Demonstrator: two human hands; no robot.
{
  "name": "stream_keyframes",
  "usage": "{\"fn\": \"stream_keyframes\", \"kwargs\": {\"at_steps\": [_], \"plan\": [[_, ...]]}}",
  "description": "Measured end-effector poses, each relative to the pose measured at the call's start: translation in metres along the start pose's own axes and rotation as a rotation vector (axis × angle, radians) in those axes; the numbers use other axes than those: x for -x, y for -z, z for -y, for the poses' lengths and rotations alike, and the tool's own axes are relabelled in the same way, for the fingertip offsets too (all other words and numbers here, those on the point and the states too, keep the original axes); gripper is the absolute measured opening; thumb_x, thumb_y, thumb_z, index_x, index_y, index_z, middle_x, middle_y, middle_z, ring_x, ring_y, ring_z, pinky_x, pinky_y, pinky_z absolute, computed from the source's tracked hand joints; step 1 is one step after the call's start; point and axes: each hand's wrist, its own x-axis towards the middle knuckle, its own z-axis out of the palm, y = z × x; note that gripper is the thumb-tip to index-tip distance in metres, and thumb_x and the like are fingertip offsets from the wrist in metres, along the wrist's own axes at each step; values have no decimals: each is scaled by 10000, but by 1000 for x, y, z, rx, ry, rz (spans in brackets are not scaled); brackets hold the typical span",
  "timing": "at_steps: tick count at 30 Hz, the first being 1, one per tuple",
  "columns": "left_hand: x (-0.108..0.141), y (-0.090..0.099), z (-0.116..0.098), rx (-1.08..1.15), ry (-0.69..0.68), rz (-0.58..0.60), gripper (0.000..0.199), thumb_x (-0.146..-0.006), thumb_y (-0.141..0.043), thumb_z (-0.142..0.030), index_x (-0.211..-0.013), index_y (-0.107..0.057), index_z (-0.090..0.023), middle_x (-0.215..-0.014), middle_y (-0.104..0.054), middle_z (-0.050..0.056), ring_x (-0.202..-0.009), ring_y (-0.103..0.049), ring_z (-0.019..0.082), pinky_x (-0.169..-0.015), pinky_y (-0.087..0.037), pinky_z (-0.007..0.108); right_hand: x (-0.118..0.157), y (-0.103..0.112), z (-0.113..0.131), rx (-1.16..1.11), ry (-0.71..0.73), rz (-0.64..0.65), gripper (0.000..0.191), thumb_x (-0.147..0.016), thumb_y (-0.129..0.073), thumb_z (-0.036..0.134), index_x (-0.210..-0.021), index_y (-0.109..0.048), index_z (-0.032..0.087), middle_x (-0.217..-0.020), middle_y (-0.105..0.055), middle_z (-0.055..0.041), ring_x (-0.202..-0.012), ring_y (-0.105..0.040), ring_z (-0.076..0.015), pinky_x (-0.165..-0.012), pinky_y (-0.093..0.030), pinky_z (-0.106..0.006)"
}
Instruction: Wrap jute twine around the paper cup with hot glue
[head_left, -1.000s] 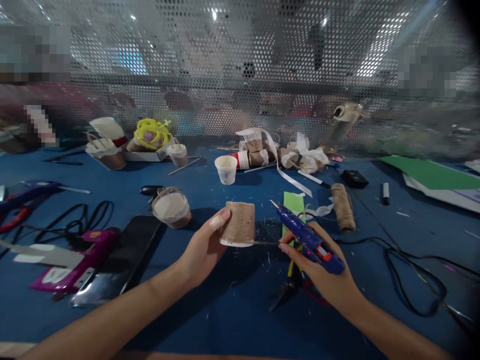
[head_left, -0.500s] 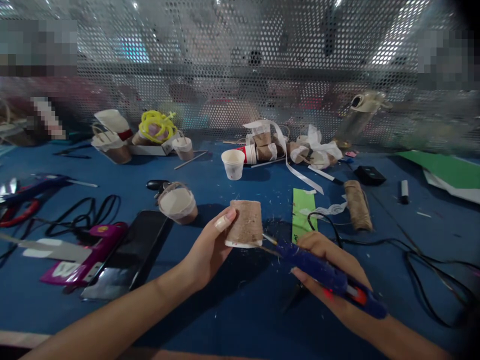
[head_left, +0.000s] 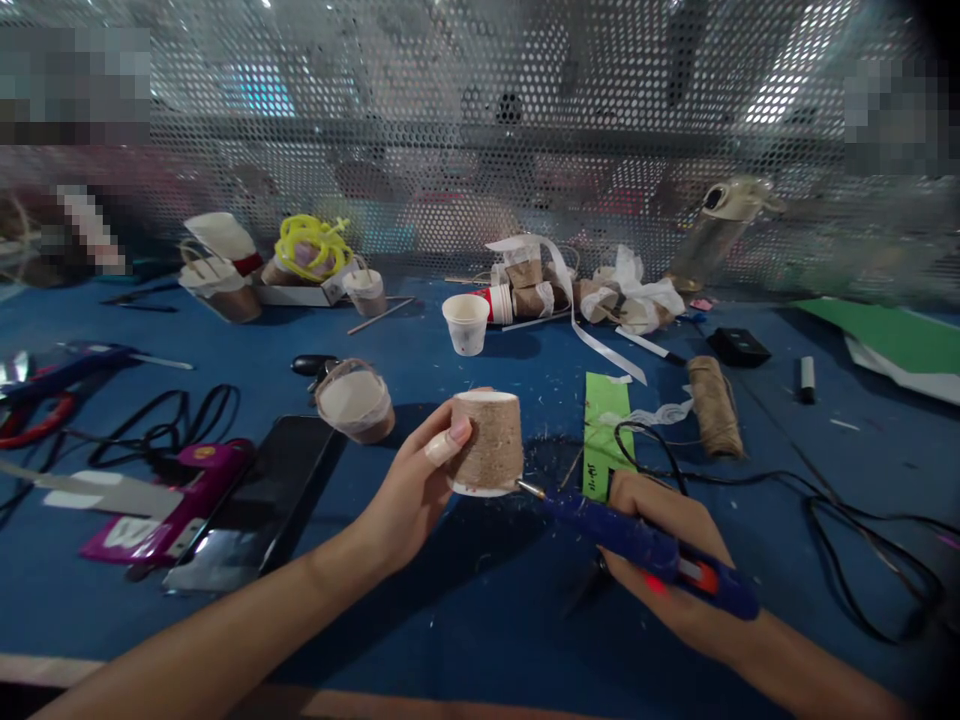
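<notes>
My left hand (head_left: 420,480) grips a paper cup wrapped in brown twine (head_left: 487,440), turned upside down with its white rim at the bottom. The thumb, with a bandage on it, presses on the cup's side. My right hand (head_left: 667,560) is closed around a blue glue gun (head_left: 622,535). Its metal nozzle meets the cup at the lower right, close to the rim; whether they touch I cannot tell. Behind it lie a green paper strip (head_left: 600,430) and a twine spool (head_left: 716,405) with white lace beside it. A lace-trimmed small basket (head_left: 356,400) stands left of the cup.
A white paper cup (head_left: 466,322) stands further back, near white ribbon (head_left: 574,310) and several wrapped cups. On the left lie a dark phone (head_left: 262,500), a purple glue gun (head_left: 172,505) and another blue tool (head_left: 75,365). A black cable (head_left: 787,480) runs across the right side.
The cup has tilted so that its white base shows on top. The glue gun has moved slightly left, its nozzle now at the cup's lower edge.
</notes>
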Motion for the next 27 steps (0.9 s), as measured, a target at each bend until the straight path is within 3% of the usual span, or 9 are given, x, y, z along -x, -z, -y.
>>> {"fn": "stream_keyframes", "kwargs": {"at_steps": [5,8,14,27], "plan": [[0,2,4,-24,-33,13,404,-848,-822,-409,-1223,-787,-266,-1239,-778,84,-1177,-698,312,-894,-584,348,1,0,3,70,49,19,302,-893,-643,110,-799,-391,247,-743,-452,44,-642,-452,-138,-588,-338,-302],[0,4,6,-29,-60,12,359,-872,-806,-395,-1215,-797,-290,-1276,-771,69,-1222,-679,305,-961,-564,357,2,0,3,116,46,16,318,-912,-641,120,-792,-375,246,-738,-450,48,-634,-446,-132,-590,-325,-303],[-1,7,4,-46,-100,22,407,-904,-774,-394,-1305,-768,-324,-1375,-739,52,-1354,-600,322,-1112,-483,409,2,0,0,151,15,-39,327,-923,-635,120,-778,-370,244,-710,-449,55,-606,-442,-121,-567,-316,-293],[3,0,6,-2,-56,14,420,-912,-746,-415,-1318,-756,-310,-1431,-715,45,-1424,-537,349,-1175,-432,467,3,-2,3,149,15,8,319,-888,-645,106,-782,-378,244,-737,-459,54,-627,-445,-124,-585,-323,-296]]}}
